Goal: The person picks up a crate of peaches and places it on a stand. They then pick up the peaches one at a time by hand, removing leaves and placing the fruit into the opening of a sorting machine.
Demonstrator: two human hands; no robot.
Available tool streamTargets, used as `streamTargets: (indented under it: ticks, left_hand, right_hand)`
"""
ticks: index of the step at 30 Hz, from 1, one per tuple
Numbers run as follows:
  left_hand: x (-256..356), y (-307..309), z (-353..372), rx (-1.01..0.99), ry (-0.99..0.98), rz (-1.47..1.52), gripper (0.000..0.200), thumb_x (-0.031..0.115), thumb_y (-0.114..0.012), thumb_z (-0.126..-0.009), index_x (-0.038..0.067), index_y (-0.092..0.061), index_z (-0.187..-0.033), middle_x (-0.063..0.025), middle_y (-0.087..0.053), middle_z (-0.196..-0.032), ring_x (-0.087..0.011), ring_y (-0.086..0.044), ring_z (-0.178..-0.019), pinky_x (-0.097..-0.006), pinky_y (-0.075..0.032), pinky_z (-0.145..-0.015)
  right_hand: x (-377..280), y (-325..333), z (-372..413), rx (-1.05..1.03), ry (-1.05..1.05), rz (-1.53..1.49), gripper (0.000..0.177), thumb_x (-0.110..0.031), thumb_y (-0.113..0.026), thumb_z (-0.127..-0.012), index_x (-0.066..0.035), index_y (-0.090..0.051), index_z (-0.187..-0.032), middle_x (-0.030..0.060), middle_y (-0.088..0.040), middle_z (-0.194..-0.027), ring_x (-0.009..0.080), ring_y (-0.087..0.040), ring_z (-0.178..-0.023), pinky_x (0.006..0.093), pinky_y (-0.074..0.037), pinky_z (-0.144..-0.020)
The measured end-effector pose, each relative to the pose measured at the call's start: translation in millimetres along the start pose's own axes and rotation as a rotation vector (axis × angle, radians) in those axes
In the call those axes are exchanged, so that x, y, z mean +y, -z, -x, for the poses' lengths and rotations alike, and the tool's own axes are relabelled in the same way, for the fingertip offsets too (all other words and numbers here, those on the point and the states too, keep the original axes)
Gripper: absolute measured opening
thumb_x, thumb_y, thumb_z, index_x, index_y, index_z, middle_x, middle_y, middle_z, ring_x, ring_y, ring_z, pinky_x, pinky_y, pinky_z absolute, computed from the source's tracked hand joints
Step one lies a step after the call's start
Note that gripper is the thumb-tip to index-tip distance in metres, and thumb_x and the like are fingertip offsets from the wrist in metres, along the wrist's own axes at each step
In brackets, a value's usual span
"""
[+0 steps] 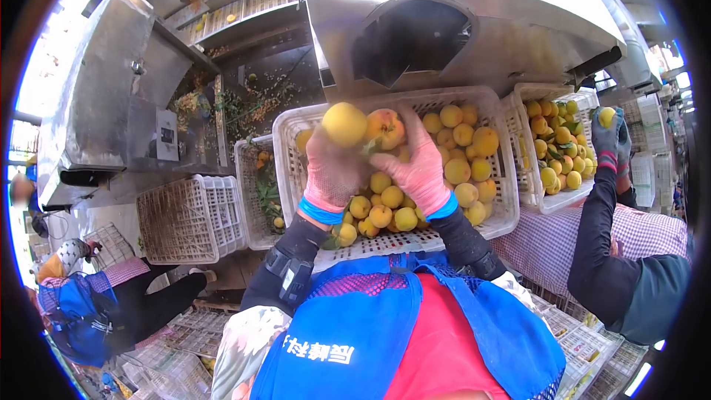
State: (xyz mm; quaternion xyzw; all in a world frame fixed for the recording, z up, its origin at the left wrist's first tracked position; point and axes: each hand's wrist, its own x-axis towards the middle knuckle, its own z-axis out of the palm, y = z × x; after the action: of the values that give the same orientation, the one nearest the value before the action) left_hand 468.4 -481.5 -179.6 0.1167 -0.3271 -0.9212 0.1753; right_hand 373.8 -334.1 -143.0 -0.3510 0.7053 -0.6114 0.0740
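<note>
Both my hands wear pink knitted gloves with blue bands at the wrists, held above a white plastic crate [506,170] of yellow-orange peaches [457,171]. My left hand [331,170], smeared by motion, is closed around a plain yellow peach [344,124]. In my right hand [417,167] a red-blushed peach [386,129] sits between thumb and fingers. Green leaf [370,147] shows just under it. The two peaches are side by side, close together. My hands hide part of the fruit below.
A metal machine with a dark opening [411,35] stands behind the crate. At right, a gloved co-worker's hand [606,133] holds a fruit near another filled crate [543,200]. A crate with leaves [261,235] and an upturned-looking crate [194,218] stand left. Another person [89,304] is lower left.
</note>
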Motion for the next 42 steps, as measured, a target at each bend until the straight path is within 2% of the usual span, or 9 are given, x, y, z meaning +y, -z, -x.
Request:
streamTargets:
  ticks: [4,19,22,25,26,28,34,36,42]
  left_hand:
    - [3,-10,-5,0.04,-0.001,0.025,0.068,0.057,-0.057,-0.091,0.011,-0.05,-0.141,-0.0118,-0.054,-0.141,-0.0301,-0.05,-0.131,-0.0478,-0.041,-0.109]
    - [10,-8,-13,0.05,0.023,0.264,0.047,0.023,-0.066,-0.095,0.005,-0.054,-0.137,-0.0154,-0.055,-0.14,-0.0356,-0.049,-0.134,-0.0401,-0.048,-0.098]
    - [22,-16,-3,0.112,0.068,0.16,0.047,0.034,-0.06,-0.1,0.007,-0.055,-0.137,-0.013,-0.061,-0.132,-0.0312,-0.058,-0.122,-0.0379,-0.051,-0.089]
    - [31,-3,-6,0.038,0.079,-0.034,0.05,0.046,-0.051,-0.102,0.01,-0.057,-0.136,-0.0102,-0.064,-0.129,-0.0289,-0.063,-0.116,-0.0432,-0.053,-0.093]
    - [26,-3,-5,0.019,-0.031,-0.314,0.05,0.047,-0.05,-0.102,0.011,-0.057,-0.136,-0.0103,-0.064,-0.13,-0.0292,-0.063,-0.116,-0.0446,-0.053,-0.094]
    - [30,-11,-1,-0.013,0.246,0.252,0.054,0.048,-0.047,-0.103,0.009,-0.053,-0.14,-0.0126,-0.062,-0.133,-0.0308,-0.06,-0.121,-0.0481,-0.049,-0.103]
    - [25,-14,9,-0.127,0.214,0.271,0.053,0.035,-0.043,-0.104,0.003,-0.045,-0.146,-0.0163,-0.052,-0.145,-0.0314,-0.05,-0.134,-0.0472,-0.037,-0.116]
    - [24,-20,12,-0.133,-0.214,-0.81,0.055,0.02,-0.043,-0.098,0.001,-0.038,-0.15,-0.0184,-0.049,-0.148,-0.0307,-0.048,-0.136,-0.0461,-0.035,-0.118]
    - [21,-42,-3,-0.125,-0.21,-0.778,0.059,0.011,-0.044,-0.095,0.001,-0.035,-0.152,-0.0188,-0.046,-0.149,-0.0315,-0.048,-0.136,-0.0443,-0.035,-0.118]
  right_hand:
    - [12,-5,-11,0.106,0.161,0.285,0.092,-0.013,-0.082,-0.065,0.002,-0.042,-0.146,0.025,-0.063,-0.118,0.0423,-0.063,-0.103,0.0453,-0.051,-0.092]
    - [33,-26,-165,0.283,-0.036,0.964,0.065,-0.037,-0.082,-0.073,-0.006,-0.059,-0.125,0.0129,-0.068,-0.11,0.0373,-0.064,-0.098,0.0534,-0.047,-0.091]
    - [12,-7,-132,0.354,0.28,0.584,0.076,-0.039,-0.086,-0.072,-0.007,-0.057,-0.134,0.0138,-0.069,-0.114,0.0347,-0.067,-0.1,0.0468,-0.05,-0.092]
    - [-2,-14,-60,-0.225,-0.308,-0.456,0.088,-0.039,-0.089,-0.071,-0.006,-0.051,-0.143,0.0154,-0.067,-0.123,0.0303,-0.067,-0.108,0.0398,-0.052,-0.094]
    - [1,-20,-45,-0.227,-0.182,-0.258,0.09,-0.038,-0.089,-0.071,-0.007,-0.049,-0.145,0.016,-0.065,-0.127,0.028,-0.066,-0.111,0.0387,-0.051,-0.096]
    - [-2,-28,-30,-0.205,-0.153,-0.081,0.092,-0.034,-0.089,-0.071,-0.008,-0.047,-0.148,0.0173,-0.064,-0.129,0.0302,-0.064,-0.114,0.0395,-0.049,-0.099]
    - [-12,-7,-25,-0.119,0.419,0.446,0.096,-0.033,-0.09,-0.064,-0.007,-0.047,-0.146,0.0218,-0.062,-0.125,0.04,-0.057,-0.117,0.0489,-0.04,-0.106]
    - [-28,-16,-10,0.021,0.247,0.356,0.096,-0.034,-0.09,-0.064,-0.004,-0.047,-0.145,0.0223,-0.061,-0.126,0.0407,-0.056,-0.117,0.0506,-0.039,-0.106]
    - [-16,-21,-18,0.164,0.164,0.278,0.095,-0.033,-0.089,-0.065,0.001,-0.047,-0.143,0.0244,-0.061,-0.124,0.0424,-0.056,-0.116,0.0496,-0.04,-0.106]
